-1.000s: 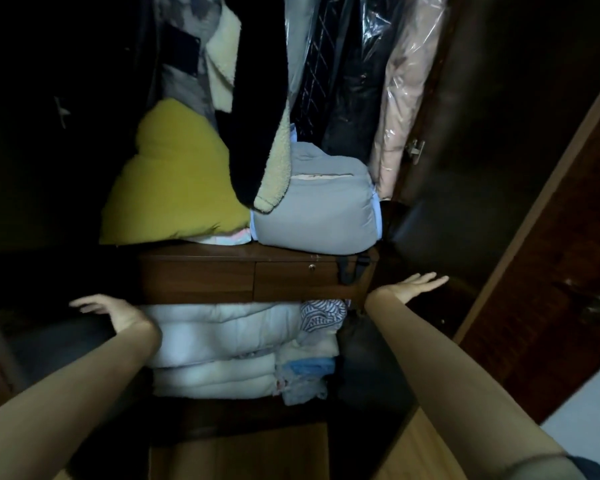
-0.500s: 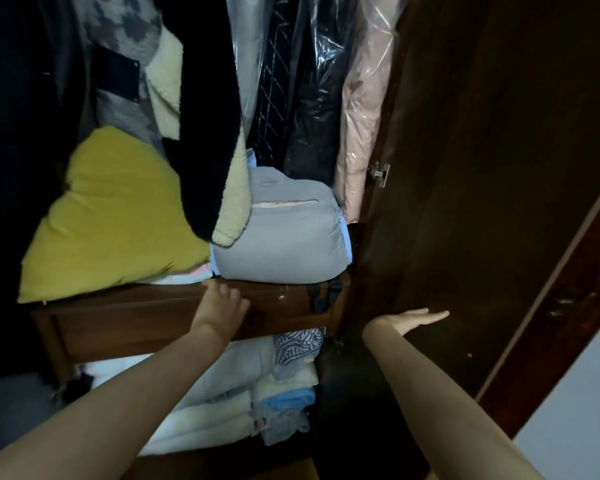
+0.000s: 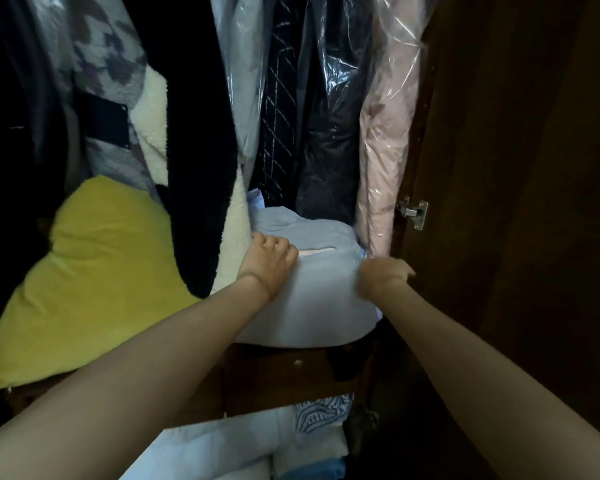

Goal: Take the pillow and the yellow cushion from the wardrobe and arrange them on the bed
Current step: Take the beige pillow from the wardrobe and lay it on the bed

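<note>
The pillow (image 3: 312, 299), a plump grey-blue bundle of soft cloth, sat on the wooden drawer unit (image 3: 291, 375) inside the wardrobe; the yellow cushion (image 3: 94, 289) slumped just beside it on the left, smooth and rounded; a dark fleece-lined coat (image 3: 201, 168) hung down between the two, and clothes in clear plastic covers (image 3: 385, 133) crowded above; the left hand (image 3: 269, 259) lay curled on the pillow's top, the right hand (image 3: 383, 273), blurred, pressed its right edge, grip uncertain; folded bedding (image 3: 222, 445) lay below.
</note>
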A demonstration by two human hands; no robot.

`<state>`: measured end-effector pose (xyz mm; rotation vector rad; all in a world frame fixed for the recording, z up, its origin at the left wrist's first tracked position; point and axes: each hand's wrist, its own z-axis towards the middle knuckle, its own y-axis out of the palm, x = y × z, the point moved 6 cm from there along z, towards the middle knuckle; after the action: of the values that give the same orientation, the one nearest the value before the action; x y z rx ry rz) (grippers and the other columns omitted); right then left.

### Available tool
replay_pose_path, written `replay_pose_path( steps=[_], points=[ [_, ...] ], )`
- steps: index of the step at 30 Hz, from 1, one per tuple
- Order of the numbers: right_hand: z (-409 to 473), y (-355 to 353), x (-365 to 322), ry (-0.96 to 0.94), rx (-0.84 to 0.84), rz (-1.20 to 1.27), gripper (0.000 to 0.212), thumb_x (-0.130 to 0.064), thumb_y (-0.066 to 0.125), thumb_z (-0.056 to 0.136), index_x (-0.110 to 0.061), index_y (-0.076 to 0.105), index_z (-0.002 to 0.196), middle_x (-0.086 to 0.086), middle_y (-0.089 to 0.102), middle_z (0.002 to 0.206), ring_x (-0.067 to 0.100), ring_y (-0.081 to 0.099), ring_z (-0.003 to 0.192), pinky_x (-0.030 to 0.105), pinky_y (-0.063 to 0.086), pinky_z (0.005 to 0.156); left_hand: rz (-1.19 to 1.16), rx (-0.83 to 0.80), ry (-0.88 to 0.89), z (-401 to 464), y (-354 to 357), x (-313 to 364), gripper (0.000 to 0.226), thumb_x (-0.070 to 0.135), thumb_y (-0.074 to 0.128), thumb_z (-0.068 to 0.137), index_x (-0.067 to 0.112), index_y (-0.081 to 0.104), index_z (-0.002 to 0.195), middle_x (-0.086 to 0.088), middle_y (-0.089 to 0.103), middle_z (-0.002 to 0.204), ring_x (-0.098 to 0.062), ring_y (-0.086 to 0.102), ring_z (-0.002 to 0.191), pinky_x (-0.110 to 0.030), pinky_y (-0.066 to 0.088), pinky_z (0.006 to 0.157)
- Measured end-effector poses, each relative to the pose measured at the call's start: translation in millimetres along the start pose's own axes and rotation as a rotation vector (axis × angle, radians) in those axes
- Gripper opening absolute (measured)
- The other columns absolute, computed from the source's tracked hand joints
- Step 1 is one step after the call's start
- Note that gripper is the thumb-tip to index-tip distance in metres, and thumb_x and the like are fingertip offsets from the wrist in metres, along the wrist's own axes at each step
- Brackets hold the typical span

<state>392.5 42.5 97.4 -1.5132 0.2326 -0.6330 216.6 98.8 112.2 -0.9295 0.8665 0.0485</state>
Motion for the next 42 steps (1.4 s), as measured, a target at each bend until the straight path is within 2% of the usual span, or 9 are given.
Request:
replay_pose_path(
  steps=[3,5,10,15,19,23,29,37,42],
  points=[
    [28,-55,-37,-0.208,0.372,0.19,0.044,-0.035,0.059,0.092,-0.011,0.055,0.128,0.013,0.061,0.128,0.032,0.059,0.115,0.038,0.047,0.091,-0.021,0.002,-0.03,33,3,-11,0.061,0.03,0.048,0.094,0.007,0.028,0.146,-0.016,0.044,0.139,-0.035,0.049,0.123,-0.047,0.037,0.101],
    [36,-79,-63,-0.331,0.444,0.244,0.055,-0.042,0.063,0.088,-0.01,0.05,0.131,0.014,0.056,0.132,0.034,0.055,0.119,0.041,0.046,0.093,-0.044,0.023,-0.051,53,8,-19,0.065,0.037,0.046,0.095,0.006,0.024,0.149,-0.016,0.044,0.141,-0.034,0.049,0.124,-0.047,0.037,0.102],
    [43,-60,-112,-0.452,0.419,0.314,0.072,-0.052,0.061,0.088,-0.01,0.038,0.142,0.014,0.047,0.138,0.032,0.048,0.123,0.043,0.04,0.097,-0.07,0.02,-0.027,96,34,-33,0.082,0.047,0.047,0.094,0.003,0.012,0.153,-0.016,0.037,0.149,-0.033,0.045,0.131,-0.045,0.036,0.103],
    [41,7,-132,-0.366,0.271,0.223,0.085,-0.054,0.061,0.086,-0.01,0.026,0.148,0.018,0.03,0.151,0.037,0.029,0.137,0.058,0.028,0.107,-0.119,0.04,0.015,143,52,-44,0.069,0.03,0.041,0.096,0.002,0.015,0.153,-0.018,0.036,0.149,-0.036,0.043,0.131,-0.045,0.035,0.106],
    [35,31,-134,-0.389,0.32,0.176,0.088,-0.055,0.044,0.094,-0.008,0.006,0.158,0.018,0.009,0.163,0.036,0.006,0.151,0.064,0.009,0.116,-0.203,0.02,0.049,168,65,-38,0.059,0.025,0.033,0.099,0.002,0.02,0.152,-0.02,0.037,0.149,-0.038,0.041,0.132,-0.047,0.03,0.109],
    [33,40,-128,-0.351,0.298,0.187,0.087,-0.061,0.036,0.097,-0.014,-0.004,0.159,0.011,-0.002,0.166,0.029,-0.002,0.153,0.062,0.003,0.119,-0.25,0.0,0.055,179,84,-24,0.051,0.021,0.03,0.102,0.002,0.028,0.149,-0.018,0.036,0.151,-0.037,0.04,0.135,-0.049,0.034,0.11],
    [25,35,-137,-0.264,0.209,0.213,0.088,-0.056,0.041,0.097,-0.015,-0.007,0.159,0.006,-0.009,0.167,0.026,-0.008,0.153,0.068,0.001,0.116,-0.204,0.076,0.106,179,81,-17,0.042,0.007,0.027,0.102,-0.001,0.041,0.141,-0.022,0.045,0.143,-0.042,0.045,0.13,-0.051,0.039,0.105],
    [-6,20,-127,-0.266,0.118,0.389,0.086,-0.045,0.058,0.094,-0.016,0.007,0.157,0.003,0.004,0.165,0.027,0.0,0.152,0.067,0.012,0.116,-0.202,0.263,0.137,153,52,-18,0.036,0.004,0.037,0.098,0.005,0.058,0.128,-0.013,0.063,0.126,-0.03,0.061,0.115,-0.039,0.049,0.085],
    [-38,-16,-107,-0.186,0.285,0.508,0.063,-0.04,0.063,0.089,-0.014,0.034,0.14,0.007,0.04,0.137,0.03,0.042,0.126,0.05,0.042,0.1,-0.212,0.352,0.178,116,19,-28,0.034,0.003,0.043,0.094,0.006,0.057,0.125,-0.012,0.064,0.121,-0.03,0.063,0.11,-0.04,0.051,0.076]
  ],
)
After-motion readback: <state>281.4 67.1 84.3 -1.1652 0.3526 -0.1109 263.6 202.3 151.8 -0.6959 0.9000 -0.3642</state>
